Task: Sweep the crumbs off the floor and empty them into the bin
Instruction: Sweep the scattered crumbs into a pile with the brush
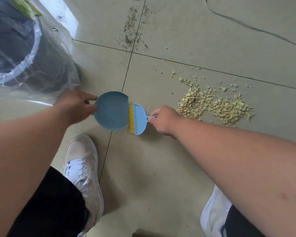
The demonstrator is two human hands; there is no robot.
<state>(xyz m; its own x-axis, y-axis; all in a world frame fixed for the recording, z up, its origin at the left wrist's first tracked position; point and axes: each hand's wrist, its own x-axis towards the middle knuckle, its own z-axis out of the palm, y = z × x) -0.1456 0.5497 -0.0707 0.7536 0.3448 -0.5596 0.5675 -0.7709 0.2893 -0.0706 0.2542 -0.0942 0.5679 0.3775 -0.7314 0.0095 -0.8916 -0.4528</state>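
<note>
**Tools in hand, crumbs still on the floor**

We have both tools gripped but no sweeping shows yet. Our left hand (77, 105) pinches the rim of the round blue dustpan (111, 111) at its nine o'clock edge, fingers curled over it; the pan looks empty. Our right hand (162, 120) is closed around the thin handle of the small blue brush (140, 119), whose yellow bristles (131, 119) touch the pan's three o'clock edge.

The main heap of pale crumbs (215, 105) lies on the tiled floor (161, 168) at about two o'clock from the brush, just beyond our right hand, with strays scattered toward twelve. A finer, darker smear (133, 29) sits farther off at twelve o'clock. The lined bin (35, 48) stands at ten o'clock from the pan, close by.

We judge the task barely begun: gathering, scooping and emptying all remain.
</note>
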